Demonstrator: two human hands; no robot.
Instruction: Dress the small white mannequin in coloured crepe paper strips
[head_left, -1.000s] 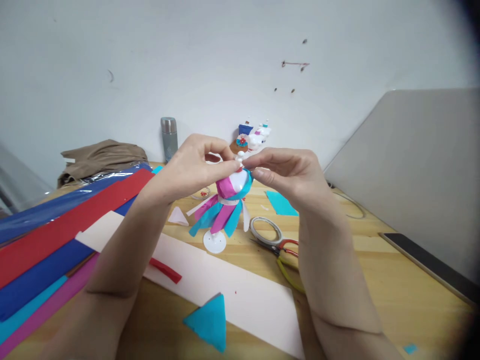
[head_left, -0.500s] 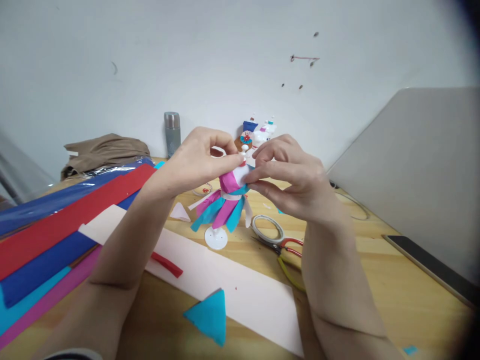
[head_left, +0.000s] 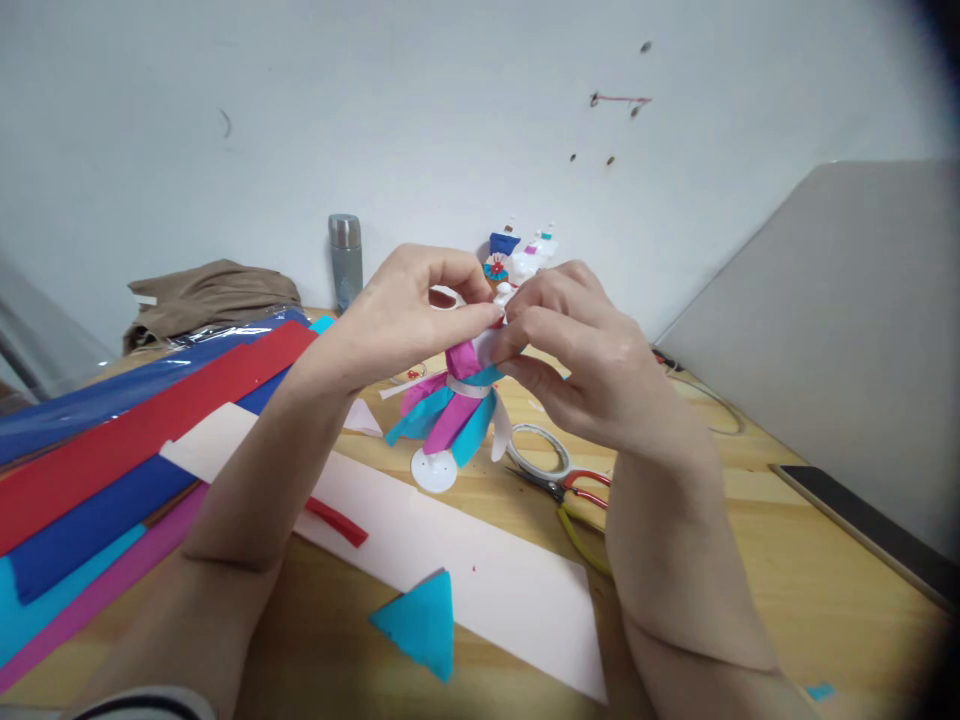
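A miniature dress form [head_left: 465,385] stands tilted on its white round base [head_left: 433,470]. It wears a skirt of pink, turquoise and pale paper strips, a white waistband and a pink, white and turquoise top. My left hand [head_left: 420,305] is closed in a pinch at the form's neck, where a bit of red shows. On the other side, my right hand [head_left: 581,345] has its fingers closed on the form's upper body. The fingertips hide most of the neck and shoulder, so any small piece between them cannot be made out.
Scissors [head_left: 581,490] and a roll of white tape [head_left: 538,450] lie right of the base. Nearer are a pale paper sheet [head_left: 510,590], a turquoise paper triangle [head_left: 424,625] and a red strip [head_left: 339,522]. Coloured paper [head_left: 150,410] lies left, a flask [head_left: 346,265] behind, a phone [head_left: 862,530] right.
My hands have come closer together at the form's neck, and the right fingers now cover more of it. The form leans further right at the top.
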